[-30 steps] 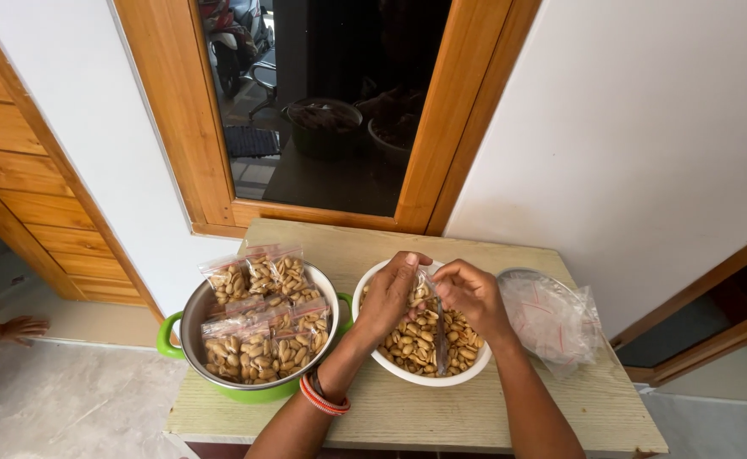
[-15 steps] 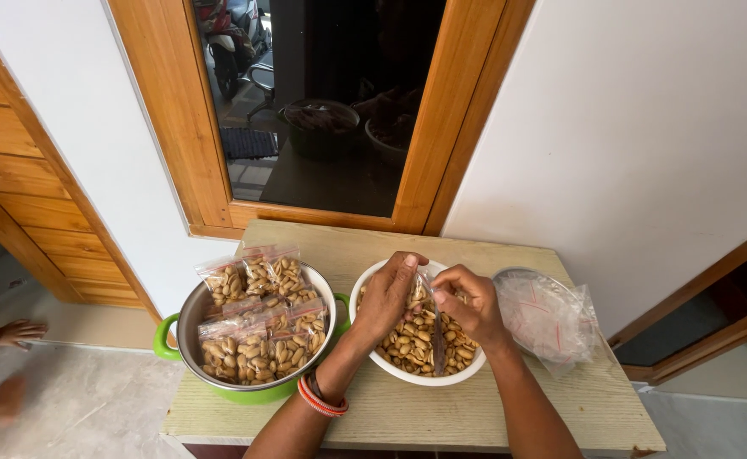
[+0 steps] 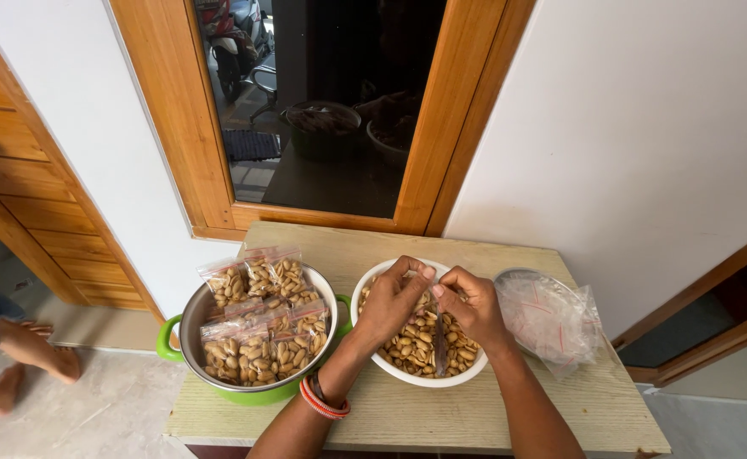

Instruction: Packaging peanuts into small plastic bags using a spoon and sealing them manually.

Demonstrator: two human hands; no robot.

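The white bowl stands near the middle of the desk and holds loose peanuts.

Left hand: positioned above the white bowl, over its left half. The grip is pressed together, thumb and fingertips pinching the top edge of a small clear bag. Red bangles sit on this wrist, just outside the bowl rim.

Right hand: positioned above the white bowl, over its right half, fingertips meeting those of the left hand. The grip is pressed together on the same bag edge.

Small clear bag: hangs between both hands, directly over the peanuts inside the white bowl. It is narrow and partly hidden by the fingers; its contents cannot be told.

Left of the white bowl, touching or just beside it, stands a green-handled metal pot filled with sealed peanut packets. Right of the white bowl lies a pile of empty clear bags on a metal plate.
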